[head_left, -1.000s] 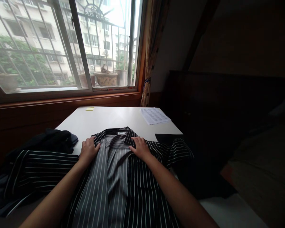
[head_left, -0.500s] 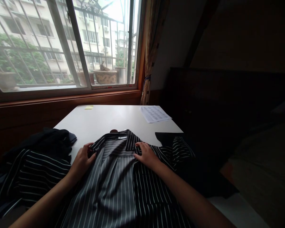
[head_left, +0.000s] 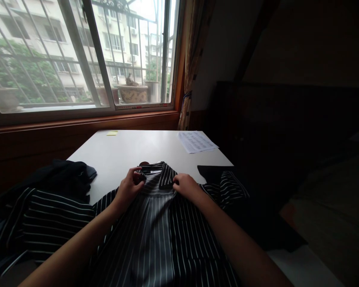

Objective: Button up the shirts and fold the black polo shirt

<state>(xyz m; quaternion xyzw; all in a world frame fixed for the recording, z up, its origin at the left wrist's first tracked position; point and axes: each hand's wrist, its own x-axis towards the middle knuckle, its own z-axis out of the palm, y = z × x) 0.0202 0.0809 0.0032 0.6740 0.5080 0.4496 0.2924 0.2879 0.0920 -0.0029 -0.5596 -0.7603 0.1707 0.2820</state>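
A black shirt with white stripes (head_left: 155, 231) lies spread over the near part of the table, its collar toward the window and its greyer inside showing down the middle. My left hand (head_left: 130, 188) is closed on the left side of the collar, thumb and fingers pinching the cloth. On the other side, my right hand (head_left: 187, 186) pinches the shirt's edge just beside the right collar flap (head_left: 167, 175). One striped sleeve (head_left: 54, 219) stretches out to the left. A small dark round object (head_left: 144, 163) shows just behind the collar; I cannot tell what it is.
Dark crumpled clothing (head_left: 60, 177) is heaped at the left. Printed sheets (head_left: 197, 141) and a yellow sticky note (head_left: 112, 133) lie on the far part of the white table (head_left: 137, 145). More dark cloth (head_left: 257, 215) is at the right. A barred window (head_left: 131, 59) and a curtain (head_left: 190, 71) stand beyond.
My left hand has moved right and inward with the left collar side, narrowing the neck opening. My right hand's fingers have closed from a looser hold on the shirt's edge.
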